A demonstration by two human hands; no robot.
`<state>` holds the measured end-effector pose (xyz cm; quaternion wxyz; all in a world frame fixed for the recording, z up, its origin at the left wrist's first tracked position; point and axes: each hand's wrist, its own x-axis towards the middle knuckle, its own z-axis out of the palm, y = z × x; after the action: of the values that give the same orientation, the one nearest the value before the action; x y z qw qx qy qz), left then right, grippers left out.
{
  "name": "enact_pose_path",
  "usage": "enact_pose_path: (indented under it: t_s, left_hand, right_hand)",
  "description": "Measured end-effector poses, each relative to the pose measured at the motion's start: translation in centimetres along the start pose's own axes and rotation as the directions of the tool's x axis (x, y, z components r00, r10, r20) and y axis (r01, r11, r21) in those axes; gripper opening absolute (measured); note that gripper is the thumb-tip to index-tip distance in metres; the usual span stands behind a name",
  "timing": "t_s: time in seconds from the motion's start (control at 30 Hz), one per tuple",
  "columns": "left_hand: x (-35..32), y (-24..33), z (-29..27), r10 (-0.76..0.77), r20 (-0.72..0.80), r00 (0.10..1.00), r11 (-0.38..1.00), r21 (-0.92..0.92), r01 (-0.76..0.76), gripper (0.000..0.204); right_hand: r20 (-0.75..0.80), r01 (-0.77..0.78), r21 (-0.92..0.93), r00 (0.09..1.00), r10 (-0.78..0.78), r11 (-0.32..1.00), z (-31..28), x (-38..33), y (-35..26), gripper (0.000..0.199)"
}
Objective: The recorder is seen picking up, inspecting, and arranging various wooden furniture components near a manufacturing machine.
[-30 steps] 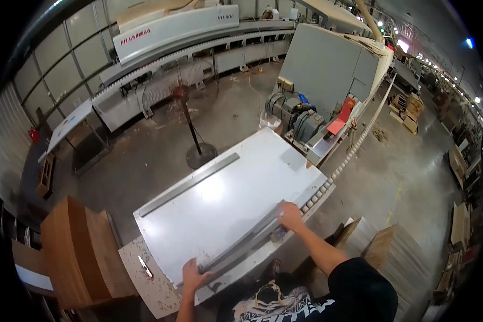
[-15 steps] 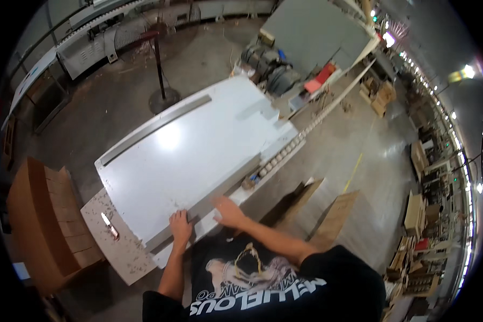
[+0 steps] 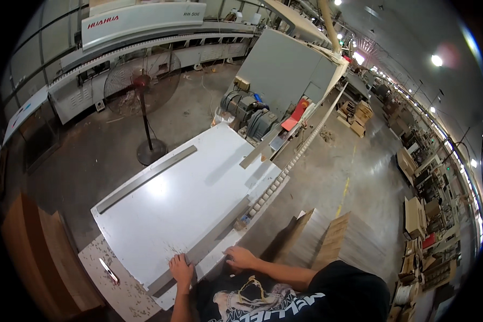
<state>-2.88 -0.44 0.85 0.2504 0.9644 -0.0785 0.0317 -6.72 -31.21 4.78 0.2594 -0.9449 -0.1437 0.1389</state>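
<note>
Before me stretches a wide white tabletop (image 3: 161,209), with a long grey bar (image 3: 214,231) along its near side. My left hand (image 3: 181,268) lies on this bar near its left end, fingers apart and bent over it. A little to the right, my right hand (image 3: 240,257) rests at the white ledge (image 3: 212,263) outside the bar, its fingers loosely stretched and nothing visible in them. Fine debris lies on the tabletop just beyond the left hand. A second grey bar (image 3: 147,178) runs along the far side.
A knife-like tool (image 3: 108,271) lies on a speckled board (image 3: 121,290) at the left, beside brown panels (image 3: 37,263). Wood-grain boards (image 3: 335,239) stand at my right. A roller track (image 3: 271,193) leads away to a grey machine (image 3: 279,64) with motors (image 3: 249,112). A pedestal fan (image 3: 143,80) stands beyond.
My right hand, blurred and raised near the bar before, has come to rest at the ledge. The left hand stays on the bar. The view has tilted up, showing more background.
</note>
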Motion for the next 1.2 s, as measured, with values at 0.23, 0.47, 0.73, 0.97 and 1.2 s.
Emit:
enact_pose_path:
  t_s: [0.23, 0.47, 0.73, 0.97, 1.2]
  left_hand:
    - [-0.3, -0.1, 0.3, -0.009, -0.015, 1.000, 1.000, 0.015, 0.009, 0.052]
    - [-0.3, -0.7, 1.0, 0.007, 0.001, 1.000, 0.999, 0.043, -0.007, 0.055]
    - [-0.4, -0.8, 1.6, 0.017, -0.005, 1.000, 0.999, 0.036, -0.017, 0.050]
    - [-0.5, -1.4, 1.3, 0.029, -0.035, 0.999, 0.998, 0.061, -0.027, 0.052]
    - [-0.5, -0.6, 2.5, -0.053, -0.017, 0.998, 0.994, 0.100, 0.055, 0.063]
  right_hand:
    - [0.145, -0.021, 0.050, 0.989, 0.013, 0.999, -0.7, 0.7, -1.6, 0.043]
    - [0.107, -0.049, 0.099, 0.993, 0.038, 0.994, -1.6, 0.5, -2.0, 0.043]
    - [0.024, -0.170, 0.194, 0.985, 0.169, 0.966, 0.1, -3.1, 1.8, 0.046]
    - [0.005, -0.494, 0.431, 0.838, 0.545, 0.755, 2.6, -8.4, 9.4, 0.037]
    - [0.121, -0.697, 0.246, 0.711, 0.693, 0.673, 5.6, -14.6, 19.0, 0.032]
